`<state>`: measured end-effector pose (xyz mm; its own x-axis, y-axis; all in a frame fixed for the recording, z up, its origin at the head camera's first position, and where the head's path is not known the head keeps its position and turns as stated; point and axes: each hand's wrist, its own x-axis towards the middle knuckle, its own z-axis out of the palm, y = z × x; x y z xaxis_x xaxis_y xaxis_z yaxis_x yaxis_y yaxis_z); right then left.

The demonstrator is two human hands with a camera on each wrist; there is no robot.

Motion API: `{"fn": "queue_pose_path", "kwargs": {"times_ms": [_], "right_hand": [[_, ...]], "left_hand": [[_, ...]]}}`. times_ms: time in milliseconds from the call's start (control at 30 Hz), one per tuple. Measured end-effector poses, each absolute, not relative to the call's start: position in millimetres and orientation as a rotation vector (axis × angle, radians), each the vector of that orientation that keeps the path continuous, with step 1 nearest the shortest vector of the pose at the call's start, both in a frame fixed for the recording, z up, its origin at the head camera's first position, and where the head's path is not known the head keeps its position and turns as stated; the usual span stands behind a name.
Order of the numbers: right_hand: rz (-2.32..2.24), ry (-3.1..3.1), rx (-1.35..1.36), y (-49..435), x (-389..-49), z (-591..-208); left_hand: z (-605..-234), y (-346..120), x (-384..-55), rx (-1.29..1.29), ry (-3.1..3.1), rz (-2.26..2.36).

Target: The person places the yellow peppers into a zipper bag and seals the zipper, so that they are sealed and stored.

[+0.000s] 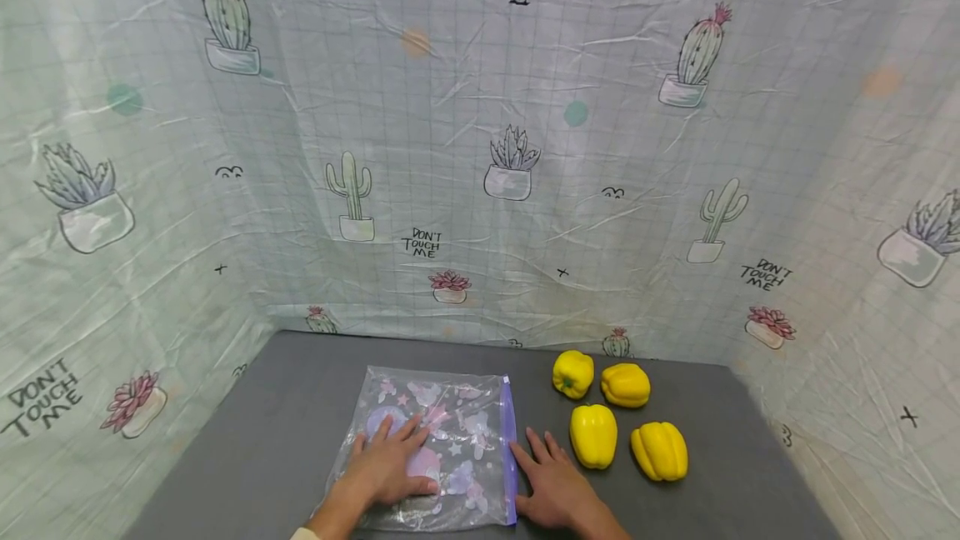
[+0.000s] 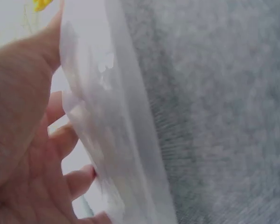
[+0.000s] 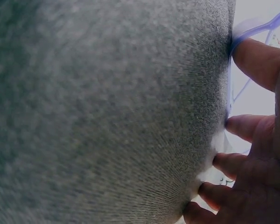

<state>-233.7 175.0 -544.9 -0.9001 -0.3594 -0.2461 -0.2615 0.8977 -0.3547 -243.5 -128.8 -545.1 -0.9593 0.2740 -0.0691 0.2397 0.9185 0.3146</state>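
A clear zip bag printed with pink, white and lilac figures lies flat on the dark grey table. My left hand rests on it, fingers spread. In the left wrist view, that hand's fingers touch the clear film at the bag's edge. Along the bag's right side runs a purple zip strip. My right hand lies beside this strip, fingers extended on the table. Its thumb and index fingertip touch the purple edge in the right wrist view.
Several yellow bell peppers, one of them nearest the right hand, sit right of the bag on the grey table. A pale curtain printed with cacti encloses the table at the back and both sides.
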Motion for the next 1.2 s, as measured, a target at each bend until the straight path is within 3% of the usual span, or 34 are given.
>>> {"fn": "queue_pose_path", "kwargs": {"times_ms": [833,1200], "right_hand": [[-0.438,2.757,-0.447,173,-233,-543],[-0.439,2.77,-0.463,173,-234,-543]], "left_hand": [[-546,-120,-248,0.346,3.031,0.527],[-546,-111,-249,0.756,2.977,0.51]]}}
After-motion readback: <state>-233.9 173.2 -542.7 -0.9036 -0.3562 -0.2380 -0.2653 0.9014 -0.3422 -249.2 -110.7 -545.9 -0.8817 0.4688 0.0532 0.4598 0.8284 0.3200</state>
